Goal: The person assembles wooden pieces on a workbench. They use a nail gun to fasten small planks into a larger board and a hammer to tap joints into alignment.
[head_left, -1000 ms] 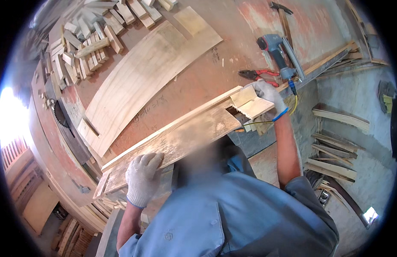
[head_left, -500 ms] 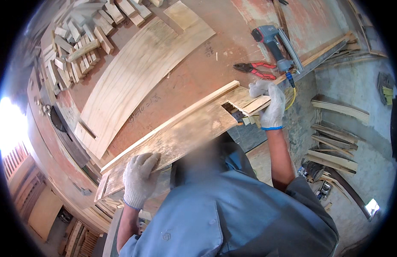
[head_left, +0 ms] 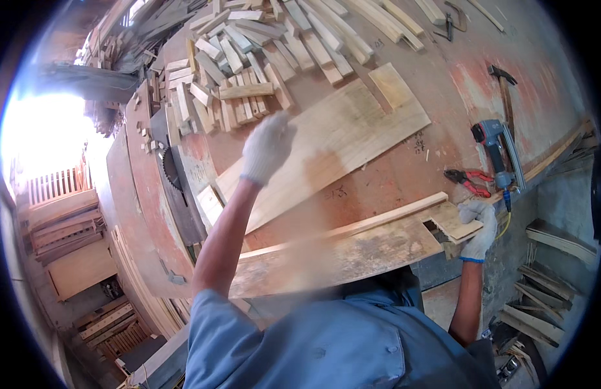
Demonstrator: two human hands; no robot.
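Observation:
My right hand point(head_left: 479, 227), in a white glove with a blue cuff, grips the right end of a notched wooden board point(head_left: 372, 255). The board lies along the bench's near edge, its notch just left of that hand. A narrow wooden strip point(head_left: 391, 214) runs along the board's far side. My left hand point(head_left: 266, 148), also gloved, is raised over the left part of a curved plywood panel point(head_left: 326, 142), near a pile of short wood blocks point(head_left: 245, 91). Its fingers point away and are partly hidden, so their closure is unclear.
Red-handled pliers point(head_left: 469, 183), a nail gun point(head_left: 495, 152) with a yellow hose, and a hammer point(head_left: 506, 91) lie at the right of the bench. A circular saw blade point(head_left: 168, 170) stands up at the left. Longer wood strips point(head_left: 384, 23) lie at the back.
My left hand has let go of the board's left end and moved up and away toward the wood blocks. My right hand still holds the right end. The view has shifted left.

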